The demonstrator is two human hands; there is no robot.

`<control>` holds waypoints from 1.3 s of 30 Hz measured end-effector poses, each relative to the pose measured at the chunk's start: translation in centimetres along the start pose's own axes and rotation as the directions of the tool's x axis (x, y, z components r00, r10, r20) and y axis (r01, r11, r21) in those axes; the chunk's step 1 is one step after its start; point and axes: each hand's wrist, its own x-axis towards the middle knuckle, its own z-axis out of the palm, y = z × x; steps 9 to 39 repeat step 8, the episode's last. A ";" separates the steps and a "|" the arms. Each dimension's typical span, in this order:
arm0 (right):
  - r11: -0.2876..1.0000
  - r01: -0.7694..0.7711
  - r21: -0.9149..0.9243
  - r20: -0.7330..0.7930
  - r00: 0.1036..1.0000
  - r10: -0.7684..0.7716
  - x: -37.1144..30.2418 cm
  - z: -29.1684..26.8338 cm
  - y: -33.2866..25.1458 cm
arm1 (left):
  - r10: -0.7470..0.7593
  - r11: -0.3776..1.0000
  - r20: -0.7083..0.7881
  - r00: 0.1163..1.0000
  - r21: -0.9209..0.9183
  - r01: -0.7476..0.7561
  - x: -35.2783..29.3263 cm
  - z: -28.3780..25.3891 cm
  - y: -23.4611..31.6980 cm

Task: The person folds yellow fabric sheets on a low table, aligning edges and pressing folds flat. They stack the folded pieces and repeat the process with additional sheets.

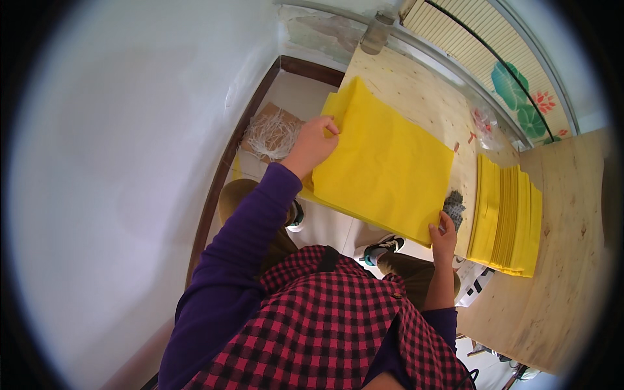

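A large piece of yellow fabric (pixel 390 162) lies across the near part of the wooden table, its near edge close to my knees. My left hand (pixel 317 144) grips its left edge, fingers curled in, where a raised fold stands up and more yellow layers show beneath. At the near right corner, my right hand (pixel 443 235) pinches the fabric between thumb and fingers. To the right of that hand is a thick stack of folded yellow fabric pieces (pixel 506 218). A grey mesh-like wad (pixel 455 208) sits between the stack and the fabric.
The pale wooden table (pixel 429 91) has a translucent container (pixel 377 34) at its far left corner and a clear plastic bag (pixel 484 125) at its far edge. A wooden panel (pixel 572 260) stands right. Cardboard with white strands (pixel 273 133) lies on the floor beside the white wall (pixel 130 162).
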 end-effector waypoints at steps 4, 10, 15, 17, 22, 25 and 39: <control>1.000 0.000 -0.003 -0.013 1.000 0.000 0.0 0.0 -0.1 | -0.103 0.993 0.023 0.994 -0.056 0.104 0.3 -0.6 -1.4; 0.998 -0.016 -0.055 -0.035 0.999 0.014 -0.8 -0.7 0.7 | -0.209 0.977 0.101 0.973 -0.011 0.211 -0.1 -1.3 -2.5; 0.998 -0.016 -0.055 -0.035 0.999 0.014 -0.8 -0.7 0.7 | -0.209 0.977 0.101 0.973 -0.011 0.211 -0.1 -1.3 -2.5; 0.998 -0.016 -0.055 -0.035 0.999 0.014 -0.8 -0.7 0.7 | -0.209 0.977 0.101 0.973 -0.011 0.211 -0.1 -1.3 -2.5; 0.998 -0.016 -0.055 -0.035 0.999 0.014 -0.8 -0.7 0.7 | -0.209 0.977 0.101 0.973 -0.011 0.211 -0.1 -1.3 -2.5; 0.998 -0.016 -0.055 -0.035 0.999 0.014 -0.8 -0.7 0.7 | -0.209 0.977 0.101 0.973 -0.011 0.211 -0.1 -1.3 -2.5; 0.998 -0.016 -0.055 -0.035 0.999 0.014 -0.8 -0.7 0.7 | -0.209 0.977 0.101 0.973 -0.011 0.211 -0.1 -1.3 -2.5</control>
